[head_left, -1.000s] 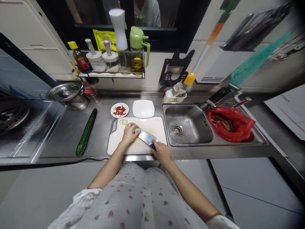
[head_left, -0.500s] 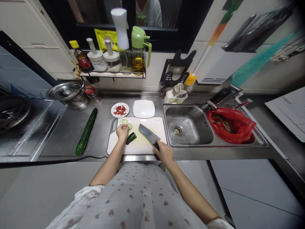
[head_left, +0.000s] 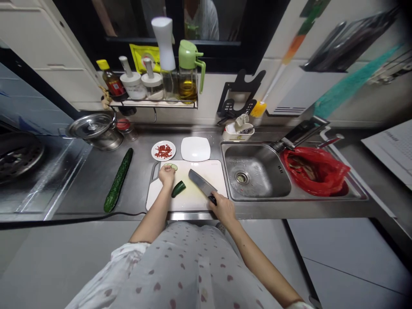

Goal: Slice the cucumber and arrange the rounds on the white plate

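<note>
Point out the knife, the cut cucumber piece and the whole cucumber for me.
Knife [head_left: 202, 182], head view: middle of the blade.
Cut cucumber piece [head_left: 178, 189], head view: its dark green skin.
Whole cucumber [head_left: 119, 180], head view: middle of its length.

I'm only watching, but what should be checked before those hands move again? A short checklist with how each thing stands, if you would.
1. Knife gripped by its handle: ok, in the right hand.
2. Left hand apart from the blade: ok, it is at the cucumber slices.
3. Cut cucumber piece held steady: not ok, it lies on the cutting board with no hand on it.
4. Cutting board flat on the counter: ok, as far as it shows.
5. Number of slices: cannot tell, the left hand partly hides them.
</note>
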Demonstrator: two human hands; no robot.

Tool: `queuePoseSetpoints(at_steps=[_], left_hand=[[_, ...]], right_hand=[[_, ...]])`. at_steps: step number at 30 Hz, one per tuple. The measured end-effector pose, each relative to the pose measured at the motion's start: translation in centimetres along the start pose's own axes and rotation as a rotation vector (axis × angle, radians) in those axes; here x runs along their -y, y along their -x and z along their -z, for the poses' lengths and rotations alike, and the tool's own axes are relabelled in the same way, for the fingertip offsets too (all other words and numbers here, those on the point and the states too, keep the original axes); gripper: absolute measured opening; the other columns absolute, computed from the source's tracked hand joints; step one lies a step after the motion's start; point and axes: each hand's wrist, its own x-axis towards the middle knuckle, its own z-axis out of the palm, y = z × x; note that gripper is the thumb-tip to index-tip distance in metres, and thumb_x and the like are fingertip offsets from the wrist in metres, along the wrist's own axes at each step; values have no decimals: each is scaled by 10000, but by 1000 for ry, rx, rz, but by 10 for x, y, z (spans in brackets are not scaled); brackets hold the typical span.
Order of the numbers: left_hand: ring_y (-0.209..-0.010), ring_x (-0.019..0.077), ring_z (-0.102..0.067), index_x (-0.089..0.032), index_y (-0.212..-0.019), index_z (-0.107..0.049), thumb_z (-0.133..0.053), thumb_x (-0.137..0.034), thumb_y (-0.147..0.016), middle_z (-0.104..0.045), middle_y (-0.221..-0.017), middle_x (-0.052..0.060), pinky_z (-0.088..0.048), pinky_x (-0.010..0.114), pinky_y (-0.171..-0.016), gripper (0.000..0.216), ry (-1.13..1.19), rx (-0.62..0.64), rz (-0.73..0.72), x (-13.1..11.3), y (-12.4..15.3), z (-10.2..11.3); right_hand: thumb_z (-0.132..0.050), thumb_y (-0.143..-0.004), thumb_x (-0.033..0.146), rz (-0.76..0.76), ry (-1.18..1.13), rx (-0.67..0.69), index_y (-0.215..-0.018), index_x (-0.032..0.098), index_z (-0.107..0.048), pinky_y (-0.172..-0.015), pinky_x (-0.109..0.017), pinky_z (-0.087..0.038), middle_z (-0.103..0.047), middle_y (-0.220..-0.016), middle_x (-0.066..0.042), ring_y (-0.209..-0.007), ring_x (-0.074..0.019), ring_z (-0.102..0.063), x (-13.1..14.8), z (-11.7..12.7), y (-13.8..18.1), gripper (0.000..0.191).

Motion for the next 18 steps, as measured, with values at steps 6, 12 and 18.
queuePoseSetpoints(at_steps=[6,12,18], left_hand=[[-671,164,-635,-150,-829,-634,-633,-208,-638,-660,-722,26,-512,346,-768,199,12,-29,79,-1,-3,0],[-753,170,-656,-154,-868,-672,-645,-232,-658,-686,-794,43,-517,338,-815,226,-9,-12,49,1,-3,3],[-778,194,-668,-177,-852,-677,-664,-218,-644,-696,-812,44,-519,355,-840,213,8,-29,31,0,1,6]], right_hand=[[-478,-884,303,8,-14,-25,-1225,250,-544,-714,-253,-375,-678,-1037,-53,-895,-180,-628,0,1,-1,352],[-486,-883,320,3,-15,-16,-1224,252,-548,-713,-258,-380,-684,-1045,-53,-891,-184,-636,2,2,-3,353],[-478,-883,335,-4,-39,-24,-1217,259,-554,-711,-257,-383,-686,-1049,-43,-910,-184,-635,3,1,-5,351]])
